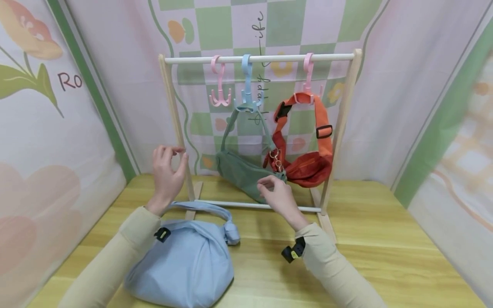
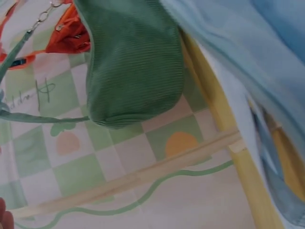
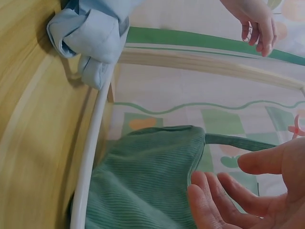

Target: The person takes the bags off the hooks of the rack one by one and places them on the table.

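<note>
My left hand [image 1: 168, 173] is raised at the rack's left post, thumb and fingers loosely curved with nothing between them. Lower and to the right, my right hand [image 1: 278, 194] is in front of the green corduroy shoulder bag [image 1: 242, 171], its fingers bent and holding nothing. That bag hangs by its strap from the blue hook [image 1: 247, 85]. In the right wrist view, the right fingertips [image 3: 200, 191] overlap the green bag [image 3: 143, 176]. On the table below my left forearm lies a light blue knotted-strap bag [image 1: 188, 261].
The rack [image 1: 269, 57] has a white top bar and wooden posts. A red bag with an orange strap [image 1: 308, 169] hangs from the right pink hook [image 1: 308, 72]. Another pink hook [image 1: 220, 85] hangs at the left without a bag. Printed cloth walls surround the wooden table [image 1: 366, 252].
</note>
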{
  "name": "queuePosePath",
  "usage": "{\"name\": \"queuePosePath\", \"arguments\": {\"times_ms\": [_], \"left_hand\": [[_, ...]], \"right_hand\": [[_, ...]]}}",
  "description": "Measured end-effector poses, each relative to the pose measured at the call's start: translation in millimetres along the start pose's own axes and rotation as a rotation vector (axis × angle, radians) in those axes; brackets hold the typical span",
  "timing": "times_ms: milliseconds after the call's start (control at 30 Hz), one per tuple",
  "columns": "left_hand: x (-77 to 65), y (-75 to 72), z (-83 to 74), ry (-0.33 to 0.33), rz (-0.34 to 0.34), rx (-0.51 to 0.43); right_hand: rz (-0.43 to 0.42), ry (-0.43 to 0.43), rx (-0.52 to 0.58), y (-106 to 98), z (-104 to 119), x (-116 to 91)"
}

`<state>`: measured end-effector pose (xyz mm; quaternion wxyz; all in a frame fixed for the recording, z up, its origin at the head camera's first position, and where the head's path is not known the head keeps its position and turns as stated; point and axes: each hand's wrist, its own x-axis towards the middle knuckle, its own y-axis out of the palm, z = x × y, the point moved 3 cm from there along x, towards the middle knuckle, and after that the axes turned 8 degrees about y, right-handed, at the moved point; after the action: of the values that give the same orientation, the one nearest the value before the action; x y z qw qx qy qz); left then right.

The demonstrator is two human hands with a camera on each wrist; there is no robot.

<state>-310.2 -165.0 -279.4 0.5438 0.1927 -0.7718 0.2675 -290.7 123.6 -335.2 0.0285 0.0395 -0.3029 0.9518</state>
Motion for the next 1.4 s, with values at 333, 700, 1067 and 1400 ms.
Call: {"name": "queuePosePath", "arguments": {"times_ms": [333, 700, 1067, 1400], "left_hand": [[15.1, 12.3, -10.0, 0.023, 0.066, -0.031], [34.7, 20.2, -21.1, 0.057, 0.159, -0.009], [42.9, 28.3, -25.7, 0.008, 0.376, 0.068], [53.4, 33.9, -30.4, 0.029, 0.51, 0.101]], "right_hand": [[-0.058, -0.041, 0.014, -11.3, -0.6, 4.2], [-0.117, -0.059, 0.009, -25.4, 3.0, 9.7], [-0.178, -0.073, -0.048, -42.0, 7.2, 15.7], [-0.202, -0.072, -0.068, -60.1, 14.6, 22.4]]}}
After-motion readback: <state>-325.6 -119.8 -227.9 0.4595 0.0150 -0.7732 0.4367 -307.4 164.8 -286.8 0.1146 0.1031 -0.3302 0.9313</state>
